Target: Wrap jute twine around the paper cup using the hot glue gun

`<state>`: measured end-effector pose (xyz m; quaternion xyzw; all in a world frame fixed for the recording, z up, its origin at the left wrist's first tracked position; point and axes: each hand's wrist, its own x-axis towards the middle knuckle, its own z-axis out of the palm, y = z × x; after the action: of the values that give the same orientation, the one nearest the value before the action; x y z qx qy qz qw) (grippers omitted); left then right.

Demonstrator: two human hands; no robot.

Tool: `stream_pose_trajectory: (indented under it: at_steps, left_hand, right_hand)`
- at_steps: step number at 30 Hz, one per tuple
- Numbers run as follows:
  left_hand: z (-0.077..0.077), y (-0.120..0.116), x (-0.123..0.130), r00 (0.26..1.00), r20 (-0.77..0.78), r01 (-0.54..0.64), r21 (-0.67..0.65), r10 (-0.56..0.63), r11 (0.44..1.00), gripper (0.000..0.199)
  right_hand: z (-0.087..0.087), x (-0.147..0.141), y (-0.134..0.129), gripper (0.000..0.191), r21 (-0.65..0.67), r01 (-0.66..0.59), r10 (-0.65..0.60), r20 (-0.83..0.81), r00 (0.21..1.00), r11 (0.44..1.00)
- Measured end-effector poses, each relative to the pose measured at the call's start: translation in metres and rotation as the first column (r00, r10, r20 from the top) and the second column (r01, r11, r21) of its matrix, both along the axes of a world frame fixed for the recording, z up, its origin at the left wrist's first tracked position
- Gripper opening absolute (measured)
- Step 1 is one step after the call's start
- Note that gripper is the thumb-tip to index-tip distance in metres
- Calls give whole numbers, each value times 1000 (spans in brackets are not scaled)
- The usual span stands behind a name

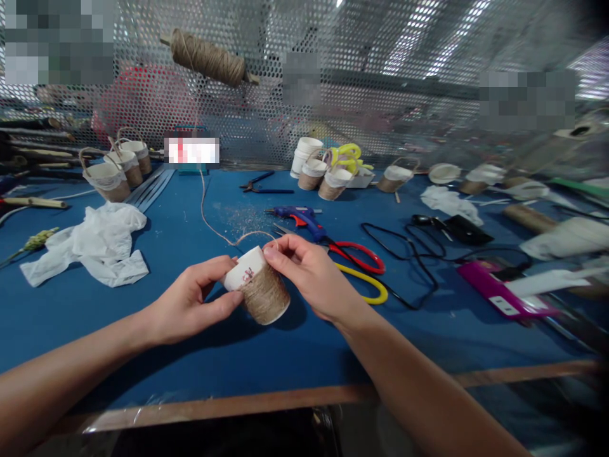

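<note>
A white paper cup (266, 295), its lower part wrapped in brown twine, is tilted above the blue table. My left hand (202, 298) grips its left side between thumb and fingers. At the upper right of the cup, my right hand (302, 266) pinches the twine against the cup wall. The loose twine (204, 206) loops from there over the table and up toward a spool (208, 58) on the mesh panel. Just beyond my right hand lie a blue glue gun (302, 219) and scissors (361, 257) with red and yellow handles.
Several twine-wrapped cups with handles (111, 181) stand at the back left, others (333, 183) at the back centre and right. White cloth (102, 241) lies left. Pliers (266, 187) rest behind the glue gun. A black cable and a purple power strip (499, 295) are right.
</note>
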<state>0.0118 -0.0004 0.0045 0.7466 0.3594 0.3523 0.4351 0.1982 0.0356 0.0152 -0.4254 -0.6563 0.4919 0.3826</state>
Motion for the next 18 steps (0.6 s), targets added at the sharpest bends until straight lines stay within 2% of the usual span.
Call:
stream_pose_trajectory:
  at_steps: [10, 15, 18]
  left_hand:
    - [1, 0, 0, 999, 37, -6, 16, 6, 1000, 10]
    - [0, 1, -1, 1000, 22, -7, -20, 8, 1000, 10]
    - [0, 1, -1, 1000, -11, -24, -49, 24, 999, 16]
  right_hand:
    - [-8, -5, -4, 26, -29, -4, 6, 61, 998, 1000]
    - [-8, -6, -4, 26, 86, 45, -57, 144, 988, 995]
    - [-7, -6, -6, 22, 208, 37, -86, 230, 969, 978]
